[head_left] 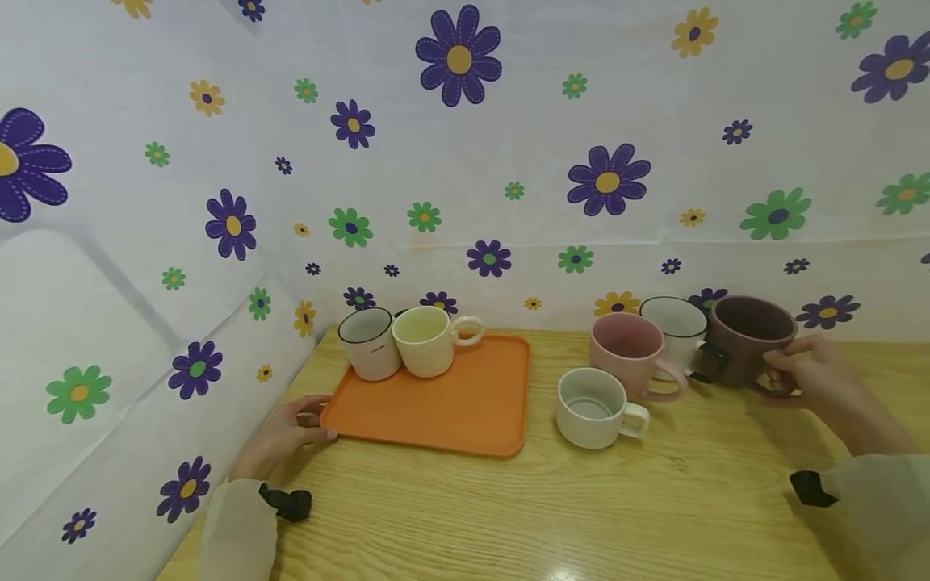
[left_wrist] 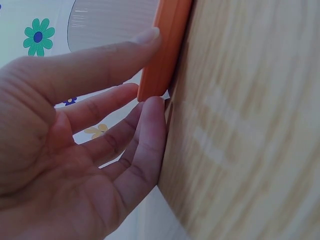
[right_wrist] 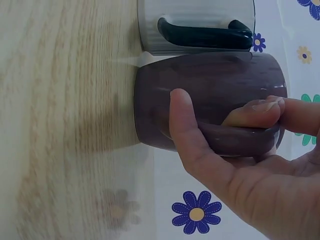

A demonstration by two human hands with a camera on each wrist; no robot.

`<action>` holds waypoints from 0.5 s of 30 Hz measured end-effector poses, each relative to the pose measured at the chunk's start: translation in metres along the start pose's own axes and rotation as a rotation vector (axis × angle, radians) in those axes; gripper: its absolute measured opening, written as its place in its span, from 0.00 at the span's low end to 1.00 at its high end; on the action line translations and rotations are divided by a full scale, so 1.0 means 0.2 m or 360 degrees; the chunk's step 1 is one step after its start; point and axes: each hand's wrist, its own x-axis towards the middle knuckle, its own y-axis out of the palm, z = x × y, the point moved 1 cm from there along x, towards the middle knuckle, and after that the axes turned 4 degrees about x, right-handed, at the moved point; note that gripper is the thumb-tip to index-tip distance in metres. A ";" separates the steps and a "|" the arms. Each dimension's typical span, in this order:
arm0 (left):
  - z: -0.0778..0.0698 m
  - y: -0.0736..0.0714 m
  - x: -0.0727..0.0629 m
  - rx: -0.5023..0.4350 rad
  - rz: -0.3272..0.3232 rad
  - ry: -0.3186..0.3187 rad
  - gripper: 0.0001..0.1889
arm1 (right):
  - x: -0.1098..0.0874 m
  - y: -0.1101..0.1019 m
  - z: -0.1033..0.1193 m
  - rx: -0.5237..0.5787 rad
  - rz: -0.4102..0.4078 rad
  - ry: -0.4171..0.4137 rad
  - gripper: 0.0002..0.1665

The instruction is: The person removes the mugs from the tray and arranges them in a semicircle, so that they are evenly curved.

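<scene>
At the left, my left hand (head_left: 282, 434) touches the near-left corner of an orange tray (head_left: 458, 411). In the left wrist view its thumb lies against the tray's rim (left_wrist: 167, 50), with the other fingers loosely bent beside the corner. My right hand (head_left: 824, 379) grips the handle of a dark brown mug (head_left: 741, 347) at the far right. Thumb and fingers (right_wrist: 185, 120) wrap that handle in the right wrist view. The brown mug is close beside a white mug (head_left: 672, 323) with a black rim and black handle.
On the tray's back left stand a white black-rimmed mug (head_left: 372, 355) and a cream mug (head_left: 425, 347). A pink mug (head_left: 625, 355) and a low white cup (head_left: 590, 415) stand on the wooden table (head_left: 450, 516) right of the tray. Flower-patterned sheeting (head_left: 523, 137) rises behind and at left.
</scene>
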 end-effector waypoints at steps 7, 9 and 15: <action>0.00 -0.01 0.00 0.0025 0.0007 -0.0001 0.37 | 0.00 0.02 -0.02 0.0301 0.0009 -0.0014 0.17; 0.00 -0.01 0.00 0.0025 0.0004 0.0001 0.37 | 0.00 0.02 -0.02 0.0355 0.0017 -0.0013 0.17; 0.00 -0.01 0.00 0.0034 0.0004 -0.0001 0.37 | -0.01 0.02 -0.02 0.0371 -0.0023 0.0026 0.14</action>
